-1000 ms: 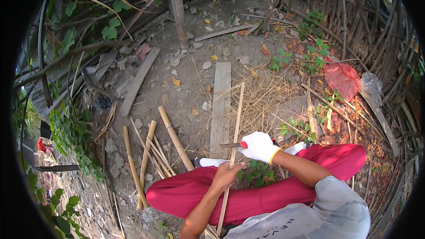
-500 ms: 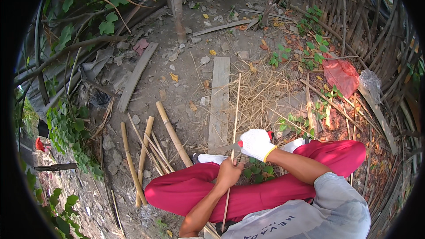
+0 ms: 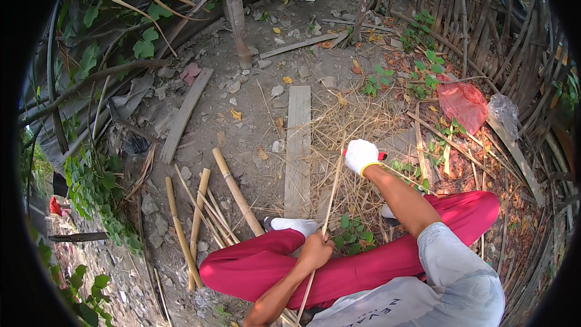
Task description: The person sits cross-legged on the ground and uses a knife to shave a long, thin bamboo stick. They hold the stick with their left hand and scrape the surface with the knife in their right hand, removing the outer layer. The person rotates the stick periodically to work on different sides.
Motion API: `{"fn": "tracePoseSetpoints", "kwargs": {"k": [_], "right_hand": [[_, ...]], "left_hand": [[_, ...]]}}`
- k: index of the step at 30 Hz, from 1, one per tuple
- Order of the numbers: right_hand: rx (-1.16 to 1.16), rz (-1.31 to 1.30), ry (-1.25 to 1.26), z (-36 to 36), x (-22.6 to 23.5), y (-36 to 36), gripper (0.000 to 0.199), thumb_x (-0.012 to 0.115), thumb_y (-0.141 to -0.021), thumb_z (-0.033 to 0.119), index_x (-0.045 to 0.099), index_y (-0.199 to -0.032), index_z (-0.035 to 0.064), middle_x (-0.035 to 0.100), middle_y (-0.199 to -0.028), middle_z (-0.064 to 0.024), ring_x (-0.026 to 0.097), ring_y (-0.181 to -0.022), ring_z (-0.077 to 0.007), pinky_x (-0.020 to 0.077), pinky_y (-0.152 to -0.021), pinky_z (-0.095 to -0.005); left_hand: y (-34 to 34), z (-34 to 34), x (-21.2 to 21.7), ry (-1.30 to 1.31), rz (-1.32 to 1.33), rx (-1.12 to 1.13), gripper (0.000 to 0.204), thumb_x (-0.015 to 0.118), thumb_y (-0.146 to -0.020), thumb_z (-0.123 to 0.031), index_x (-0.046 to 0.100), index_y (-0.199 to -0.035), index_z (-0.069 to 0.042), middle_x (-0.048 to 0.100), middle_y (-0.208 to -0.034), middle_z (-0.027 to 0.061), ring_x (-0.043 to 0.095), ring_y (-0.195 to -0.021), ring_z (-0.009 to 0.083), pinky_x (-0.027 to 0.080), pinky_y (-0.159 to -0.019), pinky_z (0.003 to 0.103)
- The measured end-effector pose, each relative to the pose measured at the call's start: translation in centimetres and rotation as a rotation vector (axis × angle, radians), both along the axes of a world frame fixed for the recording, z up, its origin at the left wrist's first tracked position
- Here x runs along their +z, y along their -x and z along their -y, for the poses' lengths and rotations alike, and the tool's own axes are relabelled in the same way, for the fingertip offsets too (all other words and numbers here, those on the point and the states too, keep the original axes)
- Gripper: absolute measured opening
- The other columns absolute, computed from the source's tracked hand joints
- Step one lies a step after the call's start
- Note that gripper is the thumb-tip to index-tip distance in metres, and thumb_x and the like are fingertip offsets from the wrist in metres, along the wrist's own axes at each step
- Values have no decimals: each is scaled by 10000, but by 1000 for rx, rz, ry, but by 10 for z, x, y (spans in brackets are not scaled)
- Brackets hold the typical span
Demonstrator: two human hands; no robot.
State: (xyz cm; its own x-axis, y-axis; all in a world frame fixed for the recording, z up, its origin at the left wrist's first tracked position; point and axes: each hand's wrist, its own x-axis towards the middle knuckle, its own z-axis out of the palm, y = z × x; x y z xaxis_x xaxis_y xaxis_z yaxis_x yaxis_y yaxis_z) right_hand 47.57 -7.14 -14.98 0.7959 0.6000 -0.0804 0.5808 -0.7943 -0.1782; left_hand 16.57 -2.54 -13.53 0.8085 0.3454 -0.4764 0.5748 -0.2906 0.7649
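- left hand (image 3: 315, 249), bare, fingers curled tight round a thin bamboo strip (image 3: 330, 197) above the red-trousered lap.
- right hand (image 3: 361, 155), white-gloved, fist closed on a red-handled knife (image 3: 381, 155) at the strip's far end.
- strip looks light, springy, splintery; best gripped low.
- beyond: plank (image 3: 298, 145), bamboo poles (image 3: 236, 191), straw on dirt.

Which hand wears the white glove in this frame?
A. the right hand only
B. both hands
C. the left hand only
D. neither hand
A: the right hand is covered by a white work glove and closed on a red-handled tool against the thin pale bamboo strip, while the left hand is bare and keeps its grip on the strip lower down.
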Motion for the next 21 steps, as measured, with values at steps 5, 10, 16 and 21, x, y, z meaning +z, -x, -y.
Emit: {"fn": "tracePoseSetpoints", "kwargs": {"k": [5,10,16,21], "right_hand": [[-53,30,75,-18,15,-38,240,600,-910,189,790,-992,67,763,-991,-191,751,-951,-344,597,-786,-449],[-239,186,37,9,-5,-115,208,619,-879,174,791,-926,67,759,-938,-198,750,-894,-354,597,-781,-434],[-224,87,117,66,17,-126,268,636,-830,224,771,-941,21,744,-968,-228,733,-925,-382,583,-815,-446],[-110,-68,-25,95,5,-82,360,717,-787,376,745,-866,26,726,-910,-233,706,-957,-407,563,-861,-449]], "left_hand": [[-2,-11,1,33,3,28,211,618,-885,-178,545,-869,20,564,-666,148,584,-646,249,471,-633,413],[13,-24,13,216,53,-28,199,651,-903,-139,522,-798,-31,476,-635,28,481,-592,131,403,-546,367],[12,-34,13,713,66,271,178,646,-973,-92,469,-960,-95,418,-632,-55,364,-448,50,229,-376,270],[-9,-31,20,743,146,375,323,631,-1009,-148,348,-1150,-85,453,-644,-23,364,-436,52,250,-373,255]]}}
